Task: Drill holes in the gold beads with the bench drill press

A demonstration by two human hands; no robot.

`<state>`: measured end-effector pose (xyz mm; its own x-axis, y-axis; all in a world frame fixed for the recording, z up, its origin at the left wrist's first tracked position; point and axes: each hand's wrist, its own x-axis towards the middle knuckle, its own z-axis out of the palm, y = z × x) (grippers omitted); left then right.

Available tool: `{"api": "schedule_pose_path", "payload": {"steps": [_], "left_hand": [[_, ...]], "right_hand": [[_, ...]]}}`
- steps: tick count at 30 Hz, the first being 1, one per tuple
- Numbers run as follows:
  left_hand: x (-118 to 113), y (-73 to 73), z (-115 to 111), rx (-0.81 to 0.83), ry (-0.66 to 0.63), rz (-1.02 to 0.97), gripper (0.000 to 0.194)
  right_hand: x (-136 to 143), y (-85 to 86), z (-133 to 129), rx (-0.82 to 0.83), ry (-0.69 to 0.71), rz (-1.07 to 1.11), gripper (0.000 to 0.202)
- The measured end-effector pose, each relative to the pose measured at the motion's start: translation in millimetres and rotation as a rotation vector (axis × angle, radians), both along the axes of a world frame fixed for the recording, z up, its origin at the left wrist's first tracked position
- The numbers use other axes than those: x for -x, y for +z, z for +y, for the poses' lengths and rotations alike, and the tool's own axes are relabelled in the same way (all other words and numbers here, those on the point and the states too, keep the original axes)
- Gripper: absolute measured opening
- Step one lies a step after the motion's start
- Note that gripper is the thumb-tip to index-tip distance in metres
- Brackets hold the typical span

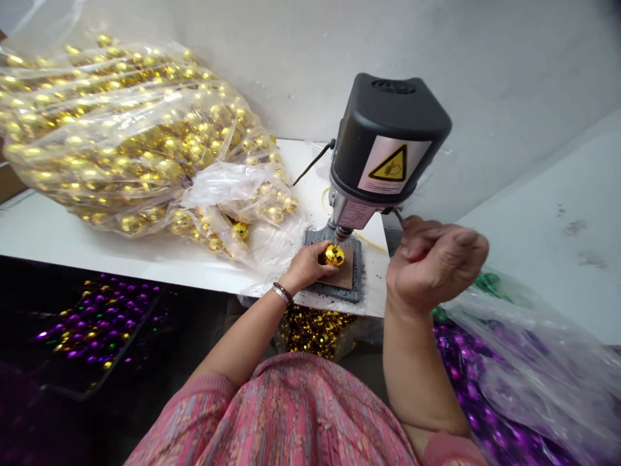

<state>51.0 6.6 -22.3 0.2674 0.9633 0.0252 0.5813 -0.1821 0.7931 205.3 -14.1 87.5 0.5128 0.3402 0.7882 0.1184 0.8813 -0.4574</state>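
Observation:
My left hand (310,264) is closed around a shiny gold faceted ball (334,255), thumb and fingers on its sides. The ball sits under the bit of a small black bench drill press (392,136), on a brown board (343,275) over the grey drill base (356,294). A dark spot shows on top of the ball, near the bit; whether the bit touches it I cannot tell. To the right of the drill, my right hand (434,259) is wrapped round the end of the drill's feed lever (398,217); its grip is mostly hidden by the fingers.
A large clear bag of gold balls (145,136) covers the left of the white table (204,268). Below it, a dark crate holds purple and gold balls (107,317). Gold pieces (315,330) lie below the table's edge. At right is a bag of purple balls (485,375).

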Motion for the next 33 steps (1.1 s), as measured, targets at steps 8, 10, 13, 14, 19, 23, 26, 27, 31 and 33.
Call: {"api": "schedule_pose_path", "payload": {"steps": [8, 10, 13, 14, 19, 23, 26, 27, 31, 33], "left_hand": [[11, -7.2, -34, -0.12, 0.123, -0.06, 0.062], [20, -11.0, -51, -0.174, 0.143, -0.061, 0.064], [34, -13.4, -74, -0.246, 0.12, -0.067, 0.063], [37, -13.0, -80, -0.265, 0.111, -0.07, 0.062], [46, -7.1, -100, -0.318, 0.093, -0.102, 0.061], [47, -1.8, -109, -0.288, 0.097, -0.111, 0.062], [50, 1.9, -114, -0.293, 0.075, -0.13, 0.061], [51, 3.1, -115, -0.297, 0.071, -0.131, 0.061], [54, 7.0, -118, -0.272, 0.055, -0.114, 0.062], [55, 8.2, -119, -0.246, 0.032, -0.116, 0.062]], "right_hand": [[-6, 43.4, 17, 0.087, 0.005, -0.042, 0.032], [-7, 42.9, 18, 0.099, -0.015, -0.061, 0.03], [-8, 41.9, 17, 0.093, 0.011, -0.042, 0.027], [-9, 42.2, 17, 0.096, 0.031, -0.029, 0.025], [-7, 47.4, 11, 0.168, 0.089, 0.024, 0.02], [-1, 51.3, 4, 0.195, 0.087, 0.069, 0.021], [1, 51.9, 1, 0.206, 0.088, 0.076, 0.023], [1, 51.4, 0, 0.206, 0.088, 0.078, 0.023], [-3, 45.9, 4, 0.179, 0.105, 0.074, 0.02], [-5, 42.8, 8, 0.128, 0.113, 0.079, 0.021]]}}
